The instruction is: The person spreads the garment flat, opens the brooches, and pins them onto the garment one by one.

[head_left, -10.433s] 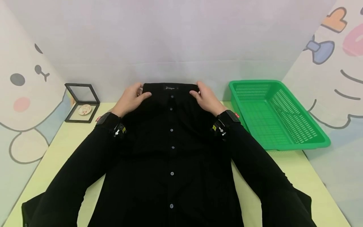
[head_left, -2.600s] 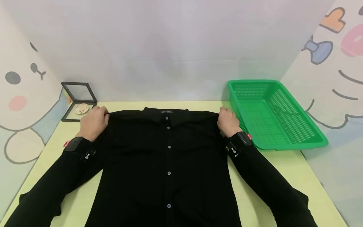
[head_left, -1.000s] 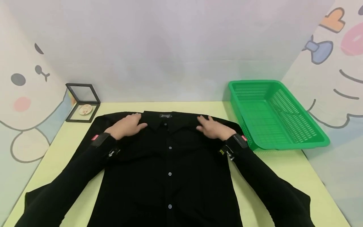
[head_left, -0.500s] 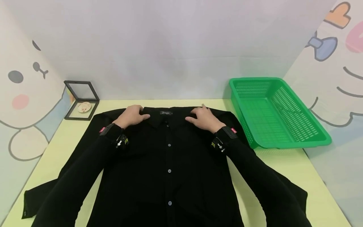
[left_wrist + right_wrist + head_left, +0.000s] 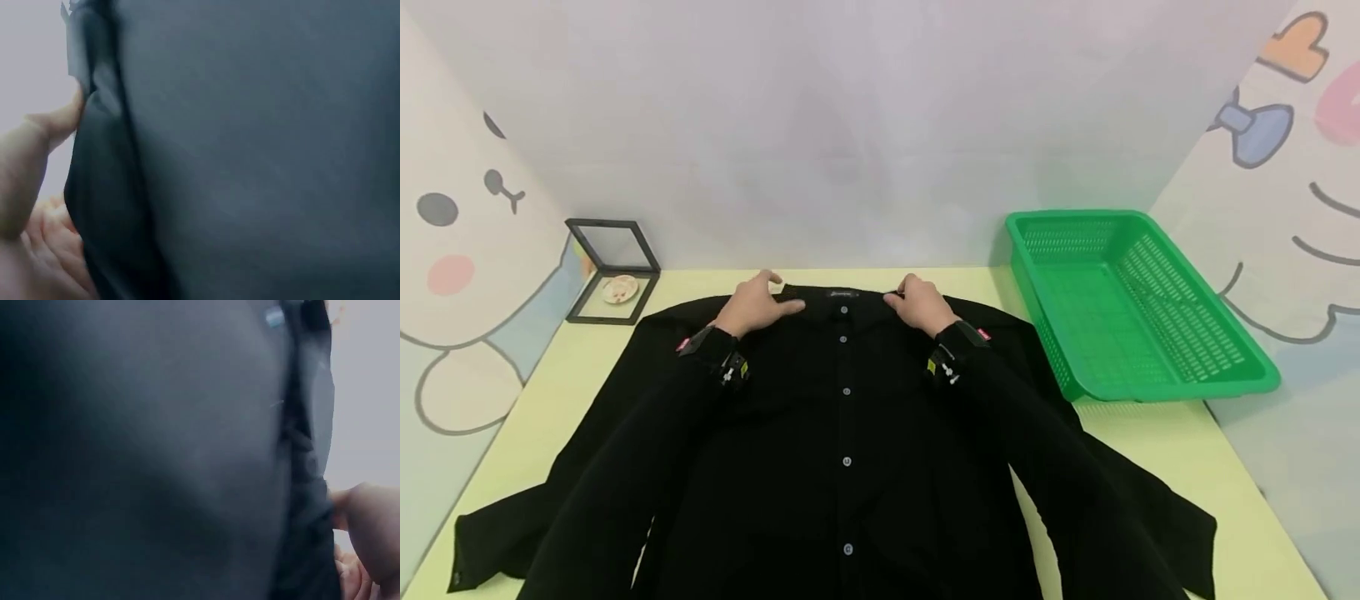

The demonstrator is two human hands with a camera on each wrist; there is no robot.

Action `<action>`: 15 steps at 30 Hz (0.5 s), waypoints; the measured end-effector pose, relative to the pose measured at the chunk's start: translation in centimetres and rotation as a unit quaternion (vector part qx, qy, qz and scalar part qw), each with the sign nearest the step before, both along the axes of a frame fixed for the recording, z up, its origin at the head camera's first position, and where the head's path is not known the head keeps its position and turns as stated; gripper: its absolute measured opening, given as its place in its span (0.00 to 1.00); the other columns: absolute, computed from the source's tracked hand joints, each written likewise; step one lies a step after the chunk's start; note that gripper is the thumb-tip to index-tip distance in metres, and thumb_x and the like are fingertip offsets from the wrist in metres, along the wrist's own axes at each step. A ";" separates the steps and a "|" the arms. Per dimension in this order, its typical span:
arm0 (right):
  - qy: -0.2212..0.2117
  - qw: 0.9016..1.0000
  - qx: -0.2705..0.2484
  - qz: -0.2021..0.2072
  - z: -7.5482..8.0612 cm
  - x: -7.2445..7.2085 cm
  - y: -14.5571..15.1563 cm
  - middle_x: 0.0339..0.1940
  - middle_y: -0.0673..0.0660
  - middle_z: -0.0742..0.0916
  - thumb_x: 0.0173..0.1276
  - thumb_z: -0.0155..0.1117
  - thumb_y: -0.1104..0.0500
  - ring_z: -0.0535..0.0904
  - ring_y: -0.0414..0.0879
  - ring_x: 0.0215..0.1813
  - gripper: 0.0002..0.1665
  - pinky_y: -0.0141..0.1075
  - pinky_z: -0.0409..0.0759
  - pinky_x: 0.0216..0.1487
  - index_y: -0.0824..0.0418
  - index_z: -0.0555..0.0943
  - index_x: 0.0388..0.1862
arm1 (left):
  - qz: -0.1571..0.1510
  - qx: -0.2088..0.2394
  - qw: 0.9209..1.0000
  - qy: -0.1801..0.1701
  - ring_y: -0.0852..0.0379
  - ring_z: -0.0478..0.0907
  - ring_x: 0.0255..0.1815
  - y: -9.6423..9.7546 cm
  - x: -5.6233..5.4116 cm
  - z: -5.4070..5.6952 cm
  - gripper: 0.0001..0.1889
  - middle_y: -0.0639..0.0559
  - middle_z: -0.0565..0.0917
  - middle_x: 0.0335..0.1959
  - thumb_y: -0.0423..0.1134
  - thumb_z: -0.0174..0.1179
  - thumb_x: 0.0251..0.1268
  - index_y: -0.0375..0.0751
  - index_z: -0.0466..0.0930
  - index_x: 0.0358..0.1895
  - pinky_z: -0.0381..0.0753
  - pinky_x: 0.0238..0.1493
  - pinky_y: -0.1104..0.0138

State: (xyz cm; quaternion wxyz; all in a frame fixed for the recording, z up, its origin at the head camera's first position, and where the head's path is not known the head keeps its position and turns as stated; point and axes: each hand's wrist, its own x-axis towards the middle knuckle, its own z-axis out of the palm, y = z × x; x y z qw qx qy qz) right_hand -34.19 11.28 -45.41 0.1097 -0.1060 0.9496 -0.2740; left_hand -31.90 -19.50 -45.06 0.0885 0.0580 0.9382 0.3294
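A black button-up shirt (image 5: 790, 417) lies front up with its collar away from me and both sleeves spread outward. My left hand (image 5: 751, 307) is at the left end of the collar, the thumb over the cloth and the fingers behind it. At the collar's right end, my right hand (image 5: 921, 307) pinches the edge between thumb and fingers. Dark cloth (image 5: 250, 137) fills most of the left wrist view, with the thumb (image 5: 59, 125) against its edge. The right wrist view is blurred; the shirt (image 5: 187, 456) covers much of it, and the fingertips are hidden.
A green plastic basket (image 5: 1195, 392) stands at the back right, beside the shirt's shoulder. At the back left is an opened black-rimmed case (image 5: 598, 320) with a round patterned piece (image 5: 620, 289). Pale yellow table (image 5: 1157, 450) shows around the shirt; a white wall (image 5: 880, 125) rises behind.
Earlier the hands held the collar up, then gripped the shoulders and lay flat near the collar. In the last half second, both moved closer to the collar's ends and took hold there.
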 end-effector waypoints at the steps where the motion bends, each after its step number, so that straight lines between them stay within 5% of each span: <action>1: -0.002 1.000 0.018 -0.002 -0.3 0.1 -0.1 0.48 0.64 0.82 0.86 0.49 0.49 0.79 0.55 0.43 0.23 0.45 0.73 0.45 0.65 0.69 0.64 | 0.000 -0.022 1.000 -0.007 0.36 0.77 0.54 -0.2 0.1 -0.2 0.33 0.30 0.78 0.56 0.52 0.57 0.79 0.31 0.63 0.74 0.75 0.60 0.48; 6: 0.085 0.994 0.071 0.000 -0.9 2.2 -0.9 0.43 0.62 0.82 0.85 0.52 0.52 0.80 0.55 0.41 0.16 0.47 0.75 0.42 0.63 0.72 0.57 | 0.023 -0.124 0.992 0.027 0.36 0.78 0.49 -0.6 1.7 0.2 0.31 0.30 0.78 0.54 0.52 0.59 0.77 0.29 0.68 0.69 0.76 0.50 0.48; 10: 0.153 0.980 0.127 0.027 0.4 5.3 -1.6 0.59 0.65 0.83 0.83 0.56 0.51 0.79 0.63 0.58 0.20 0.54 0.78 0.58 0.61 0.77 0.64 | 0.001 -0.186 0.978 0.089 0.31 0.76 0.58 0.9 3.4 1.0 0.33 0.27 0.76 0.61 0.51 0.60 0.77 0.30 0.66 0.73 0.77 0.55 0.42; 12: 0.120 0.980 0.150 0.044 1.3 6.7 -2.0 0.72 0.67 0.76 0.81 0.57 0.45 0.73 0.70 0.69 0.29 0.61 0.73 0.67 0.58 0.73 0.74 | -0.029 -0.195 0.977 0.079 0.28 0.67 0.71 2.3 4.3 1.2 0.37 0.26 0.67 0.72 0.55 0.59 0.77 0.33 0.63 0.77 0.70 0.67 0.37; 15: 0.018 0.984 0.162 0.066 1.9 7.7 -2.3 0.85 0.67 0.58 0.77 0.57 0.34 0.57 0.77 0.79 0.46 0.70 0.60 0.74 0.52 0.57 0.85 | -0.065 -0.193 0.979 -0.015 0.26 0.45 0.83 4.2 5.2 1.0 0.49 0.30 0.47 0.83 0.67 0.57 0.72 0.41 0.50 0.84 0.50 0.76 0.29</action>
